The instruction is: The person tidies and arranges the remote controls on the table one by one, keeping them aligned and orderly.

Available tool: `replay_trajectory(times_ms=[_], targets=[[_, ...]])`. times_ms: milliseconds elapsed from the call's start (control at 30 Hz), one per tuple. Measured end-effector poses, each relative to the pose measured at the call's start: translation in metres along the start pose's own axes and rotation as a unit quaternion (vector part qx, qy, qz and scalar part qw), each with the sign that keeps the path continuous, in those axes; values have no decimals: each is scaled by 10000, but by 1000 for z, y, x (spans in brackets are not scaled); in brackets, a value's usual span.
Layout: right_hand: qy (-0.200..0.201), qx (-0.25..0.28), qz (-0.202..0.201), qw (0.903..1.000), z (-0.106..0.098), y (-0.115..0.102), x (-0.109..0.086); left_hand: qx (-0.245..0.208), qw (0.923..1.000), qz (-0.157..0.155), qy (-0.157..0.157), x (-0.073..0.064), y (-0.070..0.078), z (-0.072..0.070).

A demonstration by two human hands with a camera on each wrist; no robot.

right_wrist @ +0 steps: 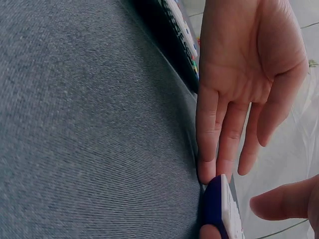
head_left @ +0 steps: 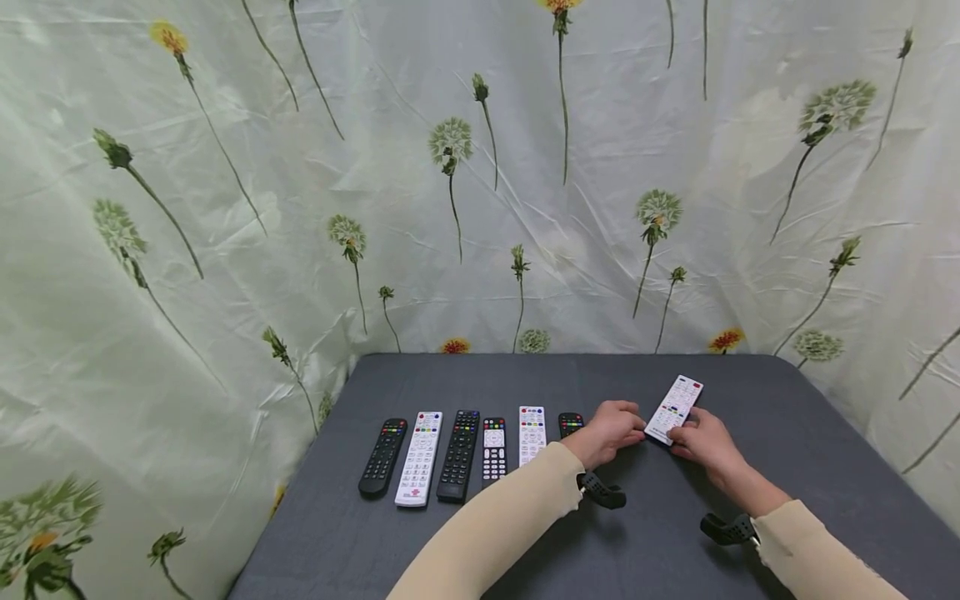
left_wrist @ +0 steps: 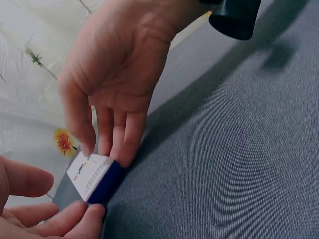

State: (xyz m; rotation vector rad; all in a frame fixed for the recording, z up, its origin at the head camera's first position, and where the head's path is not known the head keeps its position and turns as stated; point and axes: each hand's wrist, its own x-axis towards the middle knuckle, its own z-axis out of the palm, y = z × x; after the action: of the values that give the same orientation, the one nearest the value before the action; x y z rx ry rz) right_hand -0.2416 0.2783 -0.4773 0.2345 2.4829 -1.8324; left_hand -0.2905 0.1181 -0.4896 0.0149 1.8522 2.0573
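A white remote control (head_left: 675, 408) with a dark blue underside lies slanted on the dark grey table, between both hands. My left hand (head_left: 617, 429) has its fingertips at the remote's lower left corner, the fingers fairly straight. Its thumb stands apart from the remote in the left wrist view. On the other side, my right hand (head_left: 708, 446) touches the remote's right edge with its fingers. In the right wrist view the right thumb (right_wrist: 281, 200) sits off the white face, with a small gap. The blue side (left_wrist: 107, 184) of the remote shows in the left wrist view.
Several remotes stand in a row to the left: a black one (head_left: 383, 458), a white one (head_left: 420, 458), a longer black one (head_left: 458, 454), a black-and-white one (head_left: 494, 450), another white one (head_left: 532, 433), and a black one (head_left: 571, 423) partly behind the left arm. A flowered curtain (head_left: 585, 275) hangs behind.
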Motion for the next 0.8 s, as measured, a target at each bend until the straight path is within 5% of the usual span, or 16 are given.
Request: replay_trajectory(times_ms=[400, 800], targets=[[-377, 651, 139, 9971, 1, 5, -6, 282, 9989, 163, 326, 2, -4, 1], [-488, 644, 70, 9967, 0, -6, -15, 392, 9988, 256, 134, -4, 5, -4]])
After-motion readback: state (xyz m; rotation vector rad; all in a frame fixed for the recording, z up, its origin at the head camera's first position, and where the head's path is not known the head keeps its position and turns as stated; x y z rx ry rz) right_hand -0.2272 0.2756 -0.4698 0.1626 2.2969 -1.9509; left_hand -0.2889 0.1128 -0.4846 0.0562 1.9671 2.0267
